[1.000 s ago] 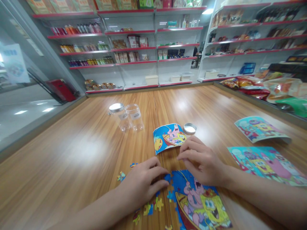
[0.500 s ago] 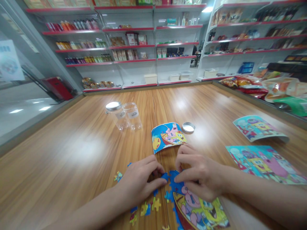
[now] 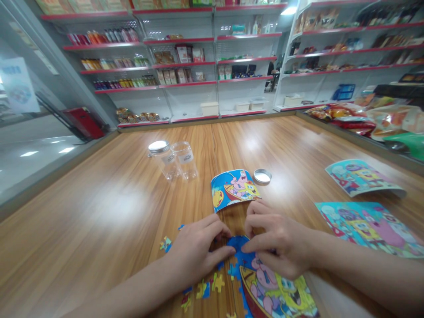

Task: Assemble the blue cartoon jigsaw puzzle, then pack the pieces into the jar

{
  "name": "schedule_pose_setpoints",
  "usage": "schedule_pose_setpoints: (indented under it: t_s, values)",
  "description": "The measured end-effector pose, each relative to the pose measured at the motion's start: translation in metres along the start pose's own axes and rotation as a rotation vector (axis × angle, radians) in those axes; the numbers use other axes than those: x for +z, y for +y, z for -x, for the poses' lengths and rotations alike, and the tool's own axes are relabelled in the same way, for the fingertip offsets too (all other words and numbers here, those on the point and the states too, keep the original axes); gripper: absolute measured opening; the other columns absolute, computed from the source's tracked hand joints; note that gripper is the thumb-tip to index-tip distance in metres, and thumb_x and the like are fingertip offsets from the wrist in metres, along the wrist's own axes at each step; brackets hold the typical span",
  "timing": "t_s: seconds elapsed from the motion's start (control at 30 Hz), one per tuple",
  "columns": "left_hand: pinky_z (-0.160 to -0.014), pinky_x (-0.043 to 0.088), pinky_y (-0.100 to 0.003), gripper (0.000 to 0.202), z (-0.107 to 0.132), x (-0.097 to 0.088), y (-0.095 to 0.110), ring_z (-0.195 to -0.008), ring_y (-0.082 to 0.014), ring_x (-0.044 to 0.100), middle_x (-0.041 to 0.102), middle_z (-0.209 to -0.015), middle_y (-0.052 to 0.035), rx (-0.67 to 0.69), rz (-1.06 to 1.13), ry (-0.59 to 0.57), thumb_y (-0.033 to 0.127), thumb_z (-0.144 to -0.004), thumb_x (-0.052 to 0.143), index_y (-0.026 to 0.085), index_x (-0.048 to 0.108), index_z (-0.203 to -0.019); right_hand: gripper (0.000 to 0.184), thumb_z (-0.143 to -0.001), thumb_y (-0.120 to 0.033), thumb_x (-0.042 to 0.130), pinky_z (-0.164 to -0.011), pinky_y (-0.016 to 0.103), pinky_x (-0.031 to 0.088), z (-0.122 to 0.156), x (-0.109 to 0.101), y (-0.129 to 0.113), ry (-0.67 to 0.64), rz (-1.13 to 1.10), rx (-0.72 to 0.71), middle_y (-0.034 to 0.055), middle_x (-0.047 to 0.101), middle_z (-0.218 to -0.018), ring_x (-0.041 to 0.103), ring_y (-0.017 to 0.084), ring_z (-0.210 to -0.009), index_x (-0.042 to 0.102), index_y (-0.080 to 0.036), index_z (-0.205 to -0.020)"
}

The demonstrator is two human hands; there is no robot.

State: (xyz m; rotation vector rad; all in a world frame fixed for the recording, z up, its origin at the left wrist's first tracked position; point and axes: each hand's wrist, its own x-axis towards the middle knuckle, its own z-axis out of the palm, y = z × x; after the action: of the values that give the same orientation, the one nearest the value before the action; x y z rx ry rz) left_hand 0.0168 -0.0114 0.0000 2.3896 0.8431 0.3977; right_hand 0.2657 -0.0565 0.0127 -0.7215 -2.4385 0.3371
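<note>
A partly assembled cartoon jigsaw puzzle (image 3: 274,291) lies at the near edge of the wooden table (image 3: 109,203). My left hand (image 3: 195,249) and my right hand (image 3: 276,240) meet at the puzzle's top left corner, fingertips pinching and pressing a blue puzzle piece (image 3: 236,243) there. Loose puzzle pieces (image 3: 208,289) lie under and beside my left wrist, and one more loose piece (image 3: 165,243) sits further left. A curled reference picture (image 3: 233,189) of the same cartoon lies just beyond my hands.
Two clear plastic jars (image 3: 174,159) stand mid-table, one capped, with a loose metal lid (image 3: 262,176) near the picture. A finished puzzle (image 3: 367,227) and another curled picture (image 3: 359,176) lie at the right. Snack bags (image 3: 351,117) and shop shelves (image 3: 185,62) surround the table.
My right hand came down from beside the reference picture to the puzzle's top left corner, and both hands closed in on the blue piece there.
</note>
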Motion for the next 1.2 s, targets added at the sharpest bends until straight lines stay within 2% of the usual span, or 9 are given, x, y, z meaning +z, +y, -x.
schedule_pose_setpoints:
  t_s: [0.17, 0.33, 0.67, 0.93, 1.0, 1.1, 1.2]
  values:
    - [-0.068, 0.045, -0.029, 0.017, 0.002, -0.001, -0.001, -0.080, -0.0165, 0.060, 0.063, -0.092, -0.0005, 0.036, -0.010, 0.004, 0.030, -0.088, 0.071, 0.023, 0.065, -0.102, 0.028, -0.074, -0.008, 0.059, -0.073, 0.040, 0.038, 0.000, 0.001, 0.000, 0.009, 0.002, -0.009, 0.0064, 0.059, -0.084, 0.046, 0.022, -0.082, 0.075, -0.020, -0.093]
    - [-0.069, 0.047, -0.030, 0.022, 0.004, 0.001, -0.007, -0.080, -0.0165, 0.061, 0.062, -0.097, -0.0024, 0.151, -0.037, 0.013, 0.032, -0.093, 0.067, 0.029, 0.068, -0.115, 0.027, -0.074, -0.008, 0.059, -0.074, 0.040, 0.039, 0.002, 0.002, 0.002, 0.017, 0.014, -0.015, 0.0059, 0.059, -0.085, 0.046, 0.022, -0.082, 0.074, -0.021, -0.092]
    - [-0.063, 0.046, -0.027, 0.018, 0.005, 0.004, -0.012, -0.073, -0.0139, 0.059, 0.059, -0.089, -0.0038, 0.226, -0.041, 0.082, 0.027, -0.097, 0.062, 0.029, 0.077, -0.107, 0.029, -0.073, -0.008, 0.059, -0.074, 0.039, 0.039, 0.002, 0.002, 0.002, 0.018, 0.016, -0.014, 0.0054, 0.059, -0.083, 0.045, 0.022, -0.082, 0.074, -0.021, -0.094]
    - [-0.056, 0.040, -0.026, 0.019, 0.004, 0.005, -0.004, -0.066, -0.0133, 0.054, 0.057, -0.087, -0.0040, 0.263, -0.165, 0.098, 0.029, -0.098, 0.060, 0.028, 0.078, -0.103, 0.028, -0.073, -0.007, 0.058, -0.073, 0.039, 0.038, 0.001, 0.003, 0.002, 0.026, 0.006, -0.017, 0.0056, 0.059, -0.083, 0.044, 0.022, -0.081, 0.074, -0.020, -0.092]
    - [-0.058, 0.041, -0.027, 0.020, 0.005, 0.001, -0.002, -0.067, -0.0138, 0.054, 0.057, -0.088, -0.0045, 0.280, -0.174, 0.102, 0.028, -0.098, 0.058, 0.027, 0.076, -0.107, 0.028, -0.073, -0.007, 0.058, -0.072, 0.039, 0.038, 0.001, 0.003, 0.002, 0.025, -0.003, -0.019, 0.0058, 0.059, -0.084, 0.044, 0.022, -0.081, 0.074, -0.020, -0.092]
    - [-0.063, 0.046, -0.029, 0.026, 0.006, -0.015, -0.002, -0.071, -0.0145, 0.055, 0.058, -0.094, -0.0065, 0.310, -0.134, 0.115, 0.020, -0.097, 0.054, 0.023, 0.069, -0.118, 0.029, -0.074, -0.007, 0.059, -0.073, 0.039, 0.038, 0.001, 0.002, 0.002, 0.010, -0.001, -0.012, 0.0056, 0.059, -0.085, 0.045, 0.022, -0.083, 0.074, -0.020, -0.095]
    - [-0.065, 0.047, -0.029, 0.030, 0.007, -0.035, -0.006, -0.076, -0.0157, 0.056, 0.058, -0.096, -0.0076, 0.365, -0.111, 0.063, 0.012, -0.092, 0.051, 0.021, 0.068, -0.116, 0.029, -0.075, -0.008, 0.059, -0.073, 0.039, 0.038, 0.001, 0.001, 0.001, -0.002, 0.008, -0.007, 0.0052, 0.058, -0.085, 0.045, 0.022, -0.083, 0.074, -0.022, -0.095]
